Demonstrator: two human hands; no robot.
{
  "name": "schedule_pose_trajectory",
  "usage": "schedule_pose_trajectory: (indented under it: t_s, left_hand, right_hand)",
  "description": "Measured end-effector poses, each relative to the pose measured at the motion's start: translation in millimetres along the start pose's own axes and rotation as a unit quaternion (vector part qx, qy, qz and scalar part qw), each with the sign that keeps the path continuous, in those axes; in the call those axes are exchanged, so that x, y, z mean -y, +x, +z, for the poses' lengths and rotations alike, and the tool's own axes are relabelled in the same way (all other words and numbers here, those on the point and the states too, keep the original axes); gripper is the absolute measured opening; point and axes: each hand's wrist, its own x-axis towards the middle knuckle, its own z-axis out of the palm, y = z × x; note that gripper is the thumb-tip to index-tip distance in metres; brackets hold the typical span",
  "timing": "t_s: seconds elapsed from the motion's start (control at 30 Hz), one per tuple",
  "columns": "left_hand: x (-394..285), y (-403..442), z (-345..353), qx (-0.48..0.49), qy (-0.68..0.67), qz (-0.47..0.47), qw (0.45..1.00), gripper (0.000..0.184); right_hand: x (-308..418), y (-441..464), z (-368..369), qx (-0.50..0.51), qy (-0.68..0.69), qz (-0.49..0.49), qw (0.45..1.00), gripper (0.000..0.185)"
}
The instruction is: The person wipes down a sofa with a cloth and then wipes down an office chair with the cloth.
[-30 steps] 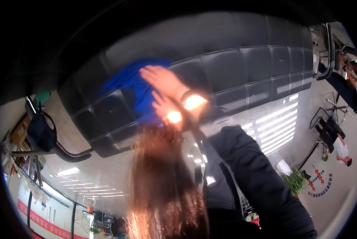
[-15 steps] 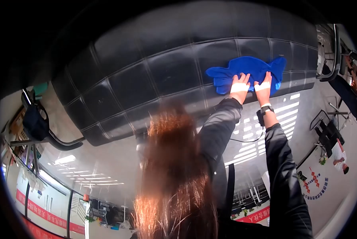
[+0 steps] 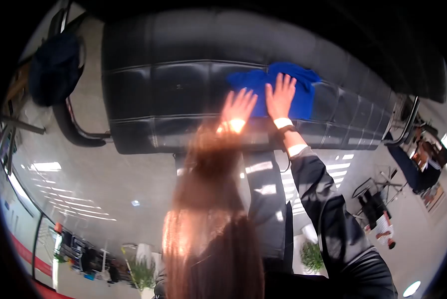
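Note:
A blue cloth [image 3: 303, 102] lies spread, with some folds, on the black quilted leather seat [image 3: 178, 92]. My right hand [image 3: 281, 97] rests flat on the cloth with its fingers apart, and there is a dark watch [image 3: 286, 128] on that wrist. At the cloth's lower left edge is my left hand [image 3: 239, 105], its fingers stretched out and slightly blurred. Whether the left palm touches the cloth or only the seat, I cannot tell. Long hair [image 3: 208, 224] hangs in front of the camera and covers my left forearm.
Curved metal armrests stand at both ends of the seat, with a dark bag-like item [image 3: 56, 70] by the left one. On the right are a black chair [image 3: 373, 204] and a seated person [image 3: 384, 231]. Green plants [image 3: 311, 256] stand near the bottom.
The view has turned, so the seat looks more level. My left hand has moved left, away from my right hand, toward the cloth's edge. The cloth's outline has changed.

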Motion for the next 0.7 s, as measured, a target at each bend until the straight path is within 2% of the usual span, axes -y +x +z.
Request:
schedule_pose_trajectory:
  t_s: [0.03,0.07,0.13,0.17,0.27,0.33,0.4,0.5,0.57,0.6,0.7]
  left_hand:
    - [-34,13,-37,0.113,0.346,0.004,0.932,0.063]
    - [-63,20,-77,0.209,0.644,-0.004,0.736,0.062]
    - [-70,12,-145,0.164,0.696,-0.001,0.699,0.059]
    - [-75,9,-181,0.133,0.708,-0.01,0.694,0.059]
    - [-116,-1,-281,0.044,0.713,-0.046,0.698,0.059]
    - [-135,-13,-337,0.029,0.721,-0.053,0.69,0.063]
    - [-157,-25,-370,-0.023,0.685,-0.086,0.724,0.072]
    - [-155,-42,-381,-0.061,0.672,-0.11,0.73,0.074]
    - [-154,-57,-361,-0.118,0.695,-0.152,0.693,0.054]
    - [-159,-71,-348,-0.143,0.643,-0.167,0.734,0.072]
    - [-163,-129,-292,-0.199,0.563,-0.281,0.751,0.072]
  right_hand:
    - [34,11,7,0.008,-0.005,-0.061,0.998,0.062]
    - [74,19,11,-0.001,0.013,-0.103,0.995,0.061]
    - [154,34,25,-0.002,0.022,-0.198,0.98,0.059]
    - [192,37,35,0.008,0.02,-0.241,0.97,0.06]
    - [307,38,62,0.022,0.09,-0.286,0.954,0.062]
    - [369,37,82,0.035,0.061,-0.348,0.935,0.062]
    - [423,39,101,0.046,0.083,-0.425,0.9,0.061]
    - [472,34,110,0.041,0.107,-0.421,0.9,0.058]
    - [477,9,110,0.055,0.09,-0.441,0.891,0.058]
    - [479,-7,105,0.061,0.078,-0.462,0.881,0.058]
    - [459,-78,84,0.158,0.074,-0.54,0.824,0.059]
